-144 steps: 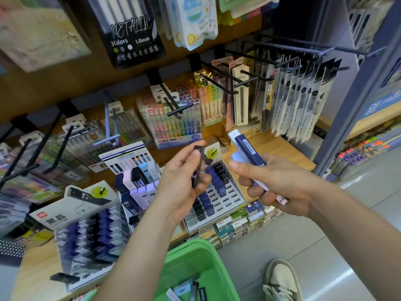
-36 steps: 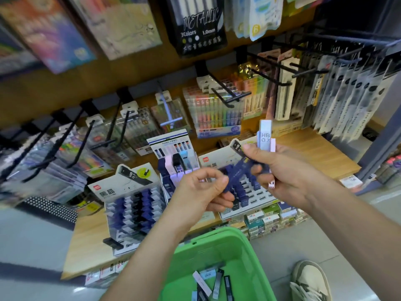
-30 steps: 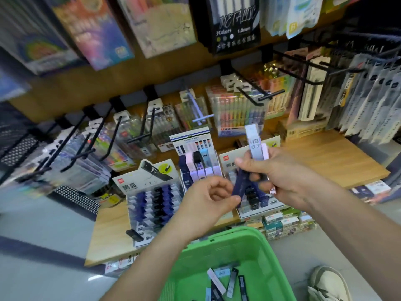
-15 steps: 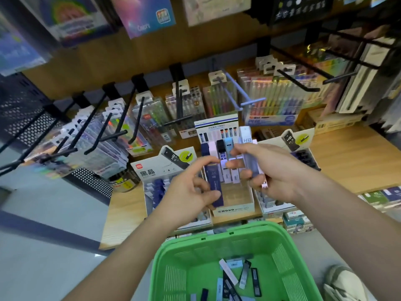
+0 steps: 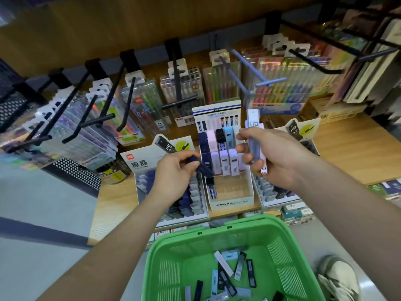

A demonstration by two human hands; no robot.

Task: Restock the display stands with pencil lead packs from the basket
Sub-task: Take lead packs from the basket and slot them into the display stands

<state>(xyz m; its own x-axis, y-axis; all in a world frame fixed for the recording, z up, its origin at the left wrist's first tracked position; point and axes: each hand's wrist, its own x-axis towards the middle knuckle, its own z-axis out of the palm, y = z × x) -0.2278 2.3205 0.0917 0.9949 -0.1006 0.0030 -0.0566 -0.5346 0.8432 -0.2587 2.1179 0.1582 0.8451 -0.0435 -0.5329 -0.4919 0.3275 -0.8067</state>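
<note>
Left hand (image 5: 175,177) pinches slim navy lead pack (image 5: 202,168), tilted over MONO stand (image 5: 232,203). Right hand (image 5: 275,157) grips upright pale lavender packs (image 5: 253,124) marked HB.

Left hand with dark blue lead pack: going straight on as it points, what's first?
Probably the black-capped blue pack in the left slot of the white cardboard MONO display stand; left hand tilts its dark blue lead pack there. Depth unclear.
</note>
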